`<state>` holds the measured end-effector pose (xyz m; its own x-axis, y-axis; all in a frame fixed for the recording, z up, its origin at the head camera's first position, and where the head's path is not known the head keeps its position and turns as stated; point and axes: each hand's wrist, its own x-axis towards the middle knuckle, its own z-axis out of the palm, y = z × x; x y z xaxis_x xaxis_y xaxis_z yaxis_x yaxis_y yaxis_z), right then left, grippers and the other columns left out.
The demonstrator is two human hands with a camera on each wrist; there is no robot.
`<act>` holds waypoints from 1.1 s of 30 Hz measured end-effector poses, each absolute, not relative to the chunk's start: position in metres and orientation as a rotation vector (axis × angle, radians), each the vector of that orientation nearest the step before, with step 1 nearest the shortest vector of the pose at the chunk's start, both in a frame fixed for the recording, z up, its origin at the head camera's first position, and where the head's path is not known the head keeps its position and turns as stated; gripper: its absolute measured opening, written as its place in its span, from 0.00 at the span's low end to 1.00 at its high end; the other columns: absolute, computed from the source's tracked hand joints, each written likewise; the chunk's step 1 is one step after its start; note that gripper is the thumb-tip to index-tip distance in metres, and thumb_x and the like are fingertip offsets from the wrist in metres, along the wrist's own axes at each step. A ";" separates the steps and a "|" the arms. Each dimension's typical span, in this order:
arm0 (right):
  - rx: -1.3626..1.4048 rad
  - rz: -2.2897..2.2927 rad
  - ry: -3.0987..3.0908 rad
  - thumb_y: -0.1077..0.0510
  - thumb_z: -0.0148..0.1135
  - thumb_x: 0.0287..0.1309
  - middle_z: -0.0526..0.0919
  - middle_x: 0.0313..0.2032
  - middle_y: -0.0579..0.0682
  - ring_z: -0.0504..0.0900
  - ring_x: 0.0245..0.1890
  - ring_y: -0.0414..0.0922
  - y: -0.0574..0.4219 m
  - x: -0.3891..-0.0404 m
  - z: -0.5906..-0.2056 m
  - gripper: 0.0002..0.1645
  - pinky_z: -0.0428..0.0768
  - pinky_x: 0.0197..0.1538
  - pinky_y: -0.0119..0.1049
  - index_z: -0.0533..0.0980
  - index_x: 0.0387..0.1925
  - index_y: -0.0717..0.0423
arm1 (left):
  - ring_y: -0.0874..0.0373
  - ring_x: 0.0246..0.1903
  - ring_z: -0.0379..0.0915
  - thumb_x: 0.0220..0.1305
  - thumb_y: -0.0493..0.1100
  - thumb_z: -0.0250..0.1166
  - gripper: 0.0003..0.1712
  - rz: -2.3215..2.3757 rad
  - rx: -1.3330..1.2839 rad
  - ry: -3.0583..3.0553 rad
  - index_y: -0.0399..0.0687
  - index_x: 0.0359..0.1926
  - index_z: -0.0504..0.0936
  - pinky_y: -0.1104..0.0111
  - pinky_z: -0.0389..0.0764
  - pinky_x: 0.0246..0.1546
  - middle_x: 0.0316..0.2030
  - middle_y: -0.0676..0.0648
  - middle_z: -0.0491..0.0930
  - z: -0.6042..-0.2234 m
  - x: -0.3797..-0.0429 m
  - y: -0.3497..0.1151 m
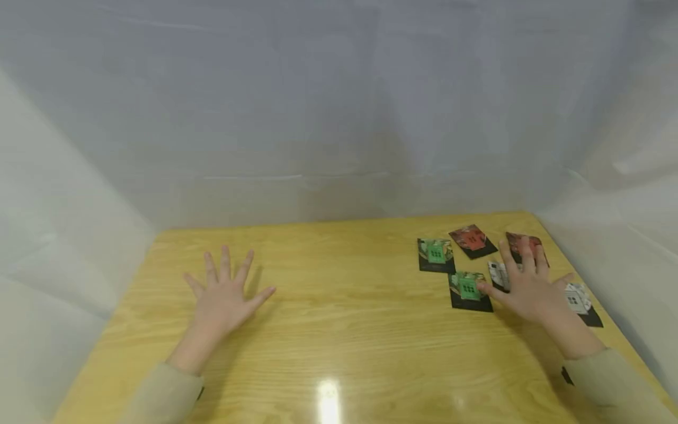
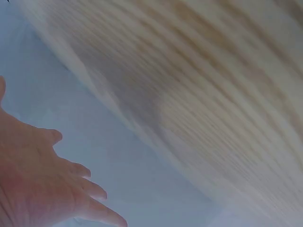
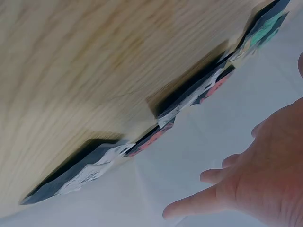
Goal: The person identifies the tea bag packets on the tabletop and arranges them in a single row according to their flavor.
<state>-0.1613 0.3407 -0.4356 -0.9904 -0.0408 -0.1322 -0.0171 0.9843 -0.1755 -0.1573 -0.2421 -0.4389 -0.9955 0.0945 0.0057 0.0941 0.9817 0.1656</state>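
My left hand (image 1: 223, 300) is spread above the left part of the wooden table, fingers straight and apart, holding nothing. On the right, my right hand (image 1: 532, 291) hovers with spread fingers over several small flat packets. A green-labelled packet (image 1: 469, 290) has my right thumb tip overlapping its edge, and another green one (image 1: 436, 255) lies behind it. Towards the back are a red packet (image 1: 473, 240) and a second red packet (image 1: 516, 240), partly covered by my fingertips. Two white-and-black packets, one (image 1: 580, 303) right of the hand and one (image 1: 498, 275) behind it, are partly hidden.
The wooden table (image 1: 339, 318) has its back edge and sides against pale sheeting (image 1: 318, 118) that hangs like walls. A bright light reflection (image 1: 329, 400) shows near the front. Sleeves cover both forearms.
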 end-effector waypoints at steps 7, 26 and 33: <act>-0.013 -0.228 3.030 0.16 0.50 0.66 0.19 0.81 0.71 0.30 0.80 0.80 0.347 -0.159 -0.438 0.69 0.32 0.54 0.99 0.24 0.85 0.40 | 0.14 0.78 0.25 0.71 0.80 0.50 0.58 0.248 0.179 3.137 0.51 0.86 0.49 0.12 0.28 0.64 0.82 0.24 0.32 -0.440 -0.160 -0.239; -0.062 -0.202 3.069 0.20 0.52 0.69 0.32 0.82 0.77 0.33 0.79 0.81 0.354 -0.152 -0.438 0.67 0.34 0.60 0.96 0.32 0.87 0.48 | 0.20 0.81 0.26 0.71 0.79 0.50 0.56 0.221 0.297 3.114 0.53 0.86 0.51 0.17 0.36 0.72 0.84 0.27 0.36 -0.444 -0.184 -0.200; -0.074 -0.169 3.096 0.19 0.51 0.69 0.35 0.81 0.77 0.38 0.78 0.83 0.357 -0.149 -0.443 0.66 0.36 0.62 0.96 0.35 0.87 0.49 | 0.23 0.82 0.29 0.71 0.79 0.51 0.55 0.196 0.373 3.107 0.56 0.86 0.52 0.21 0.38 0.75 0.84 0.30 0.37 -0.440 -0.194 -0.173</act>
